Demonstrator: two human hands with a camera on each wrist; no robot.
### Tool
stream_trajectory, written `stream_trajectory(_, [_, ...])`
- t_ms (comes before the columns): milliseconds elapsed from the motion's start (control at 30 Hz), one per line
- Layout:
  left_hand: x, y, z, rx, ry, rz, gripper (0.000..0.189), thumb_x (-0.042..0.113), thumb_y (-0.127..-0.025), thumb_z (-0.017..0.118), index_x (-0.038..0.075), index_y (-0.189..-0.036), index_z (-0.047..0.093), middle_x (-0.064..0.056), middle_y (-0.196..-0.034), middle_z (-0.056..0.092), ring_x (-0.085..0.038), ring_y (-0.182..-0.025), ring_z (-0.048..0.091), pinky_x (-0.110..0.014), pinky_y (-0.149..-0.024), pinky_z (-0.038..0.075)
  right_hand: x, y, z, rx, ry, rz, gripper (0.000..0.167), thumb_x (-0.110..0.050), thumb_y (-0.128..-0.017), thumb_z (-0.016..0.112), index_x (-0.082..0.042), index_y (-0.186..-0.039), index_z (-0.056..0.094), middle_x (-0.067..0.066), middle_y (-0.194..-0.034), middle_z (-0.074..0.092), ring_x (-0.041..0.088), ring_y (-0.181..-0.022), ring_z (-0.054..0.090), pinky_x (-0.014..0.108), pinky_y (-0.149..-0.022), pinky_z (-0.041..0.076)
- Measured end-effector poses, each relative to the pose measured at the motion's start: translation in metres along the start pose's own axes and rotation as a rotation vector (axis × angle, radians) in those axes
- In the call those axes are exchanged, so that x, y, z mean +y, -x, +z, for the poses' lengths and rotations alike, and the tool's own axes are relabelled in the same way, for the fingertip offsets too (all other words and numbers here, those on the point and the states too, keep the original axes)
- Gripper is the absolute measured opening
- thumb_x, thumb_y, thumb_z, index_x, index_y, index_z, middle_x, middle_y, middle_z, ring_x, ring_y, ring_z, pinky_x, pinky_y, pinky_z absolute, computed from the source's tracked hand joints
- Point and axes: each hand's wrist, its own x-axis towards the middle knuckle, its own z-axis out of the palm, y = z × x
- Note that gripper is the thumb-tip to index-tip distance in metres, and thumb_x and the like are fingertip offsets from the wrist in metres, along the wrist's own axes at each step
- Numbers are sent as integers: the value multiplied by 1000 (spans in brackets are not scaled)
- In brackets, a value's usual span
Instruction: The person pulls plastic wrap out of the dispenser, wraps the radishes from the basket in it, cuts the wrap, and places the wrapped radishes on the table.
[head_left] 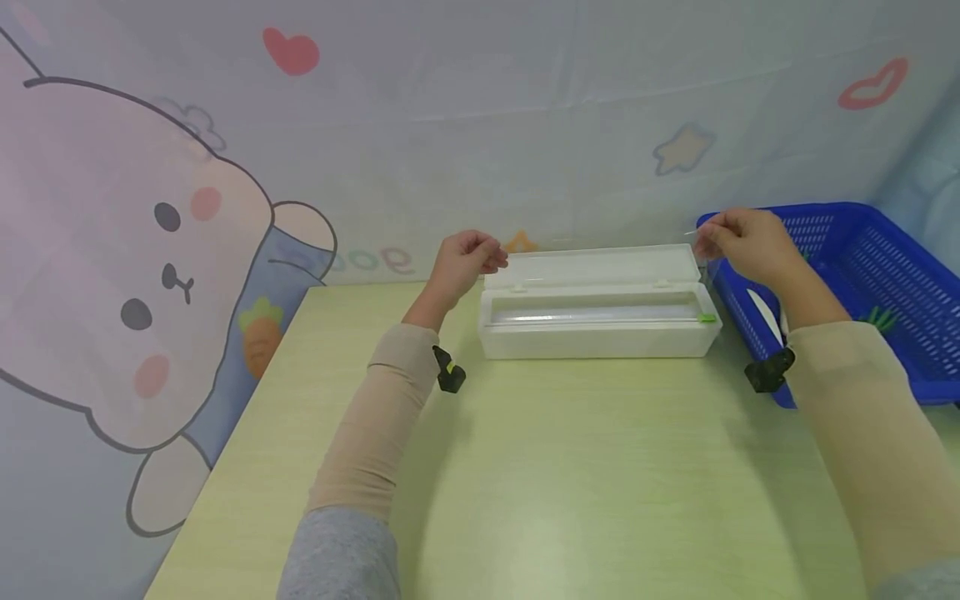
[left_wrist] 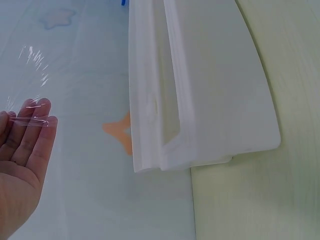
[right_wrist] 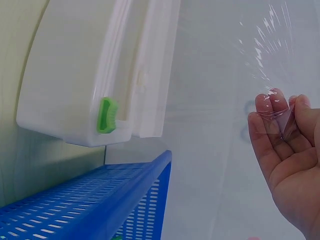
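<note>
A clear sheet of cling film (left_wrist: 34, 67) stretches between my two hands above and behind a white cling film dispenser (head_left: 596, 343). With thumb and fingertips my left hand (head_left: 467, 260) pinches one corner, off the dispenser's left end. At the other end, my right hand (head_left: 750, 242) pinches the opposite corner, and the film (right_wrist: 265, 47) gathers in creases at the fingertips. The dispenser's lid (head_left: 615, 267) stands raised at the back. Inside shows the roll (head_left: 592, 314), and a green slide cutter (head_left: 707, 317) sits at the right end of the front edge.
A blue perforated basket (head_left: 930, 275) stands right of the dispenser, under my right forearm. In it lie a white blade-like item (head_left: 765, 317) and something with green leafy tips (head_left: 879, 318). A printed cloth (head_left: 487, 125) hangs behind the pale wooden table (head_left: 555, 475).
</note>
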Motion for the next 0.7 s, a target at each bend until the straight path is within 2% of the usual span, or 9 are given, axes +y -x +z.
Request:
stream_trajectory(100, [3,0,-1,-3,-9,6,21,11,-100,52,-8,-105,60,-17,-96,68,-19,-85,67,-34,-84,54,-2,0,-3,8,-5,-9,50,-41,-103,37,3,-115,57,18,-101,67,0,-74,56,53,-87,46])
stream_trajectory(200, [7,-1,-2,-11,-13,13,24,12,-100,52,-9,-108,60,-16,-97,68,-20,-86,67,-33,-84,54,-4,0,-6,9,-9,-17,50,-40,-103,38,4,-116,57,13,-97,69,-7,-70,53,54,-88,45])
stream_trajectory(533, [18,-4,-3,-11,-8,23,21,12,-100,52,-6,-106,61,-14,-96,68,-21,-88,67,-36,-86,54,-8,-5,-15,13,-11,-25,50,-40,-102,38,4,-119,56,8,-95,69,-8,-70,54,55,-90,44])
stream_trajectory(700, [22,-6,-1,-12,-3,19,22,11,-100,52,-8,-107,60,-15,-97,68,-21,-87,67,-35,-85,54,-9,-4,-18,16,-2,-21,50,-39,-103,38,5,-118,56,9,-95,69,-8,-71,54,56,-91,44])
